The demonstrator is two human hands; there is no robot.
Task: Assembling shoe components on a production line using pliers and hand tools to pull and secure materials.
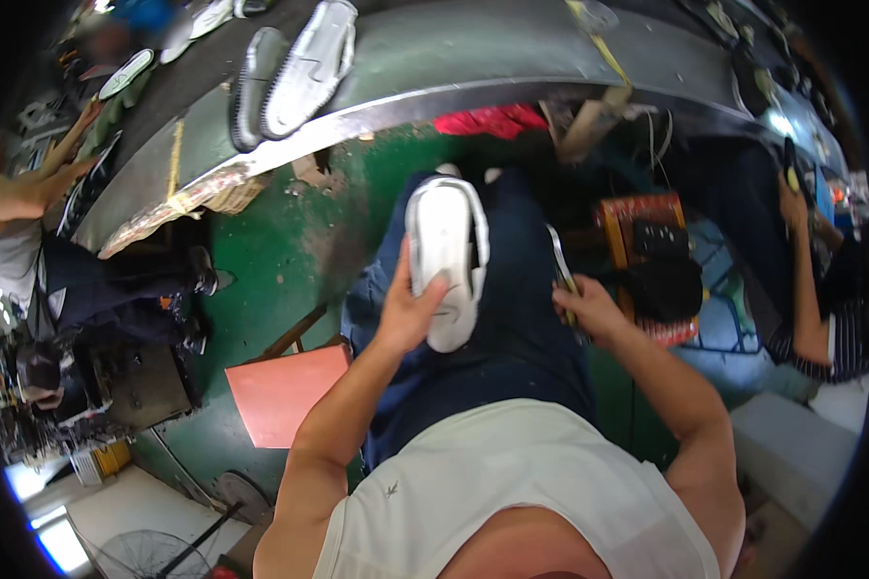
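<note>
Over my lap, my left hand [411,307] is closed on a white shoe [444,227], with the thumb pressed on its upper face near the end closest to me. An opening shows along the shoe's right side. Out by my right thigh, my right hand [594,307] grips a slim metal hand tool [558,253] with a curved, shiny end pointing away from me. Yellowish and dark parts of its handle show between the fingers; its exact kind I cannot make out. Tool and shoe are apart.
Ahead runs a dark conveyor belt [434,48] with a metal edge, carrying a white shoe [309,72] and a grey sole [258,87]. A pink-topped stool [290,394] stands at left, a red-and-orange crate [616,227] at right. Co-workers sit at both sides.
</note>
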